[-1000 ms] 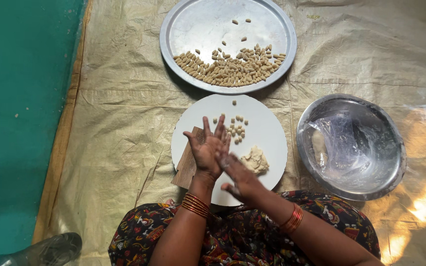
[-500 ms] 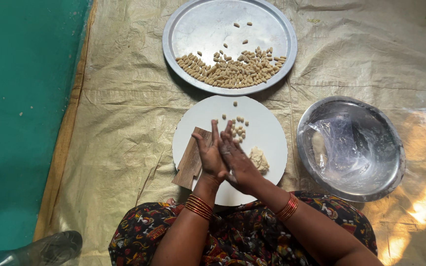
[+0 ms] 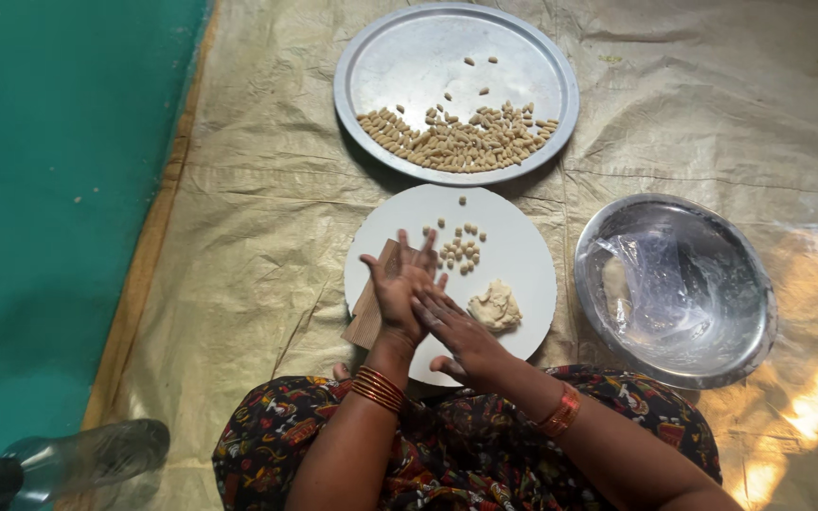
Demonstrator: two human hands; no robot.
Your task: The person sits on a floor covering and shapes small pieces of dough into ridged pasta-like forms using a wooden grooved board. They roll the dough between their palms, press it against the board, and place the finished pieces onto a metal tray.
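Pressing together, the left hand (image 3: 400, 289) and right hand (image 3: 454, 331) meet palm to palm above a white round board (image 3: 513, 255). Whether they hold anything cannot be told. A dough lump (image 3: 495, 306) lies just right of them.

I see the left hand (image 3: 401, 289) open, fingers spread, over the white round board (image 3: 513, 255); the right hand (image 3: 454, 331) lies against its palm. A dough lump (image 3: 495, 307) sits just beside them, small dough pieces (image 3: 461, 248) beyond the fingertips. A steel tray (image 3: 409, 57) holds many more pieces. A plastic-lined steel bowl (image 3: 712, 360) stands right.
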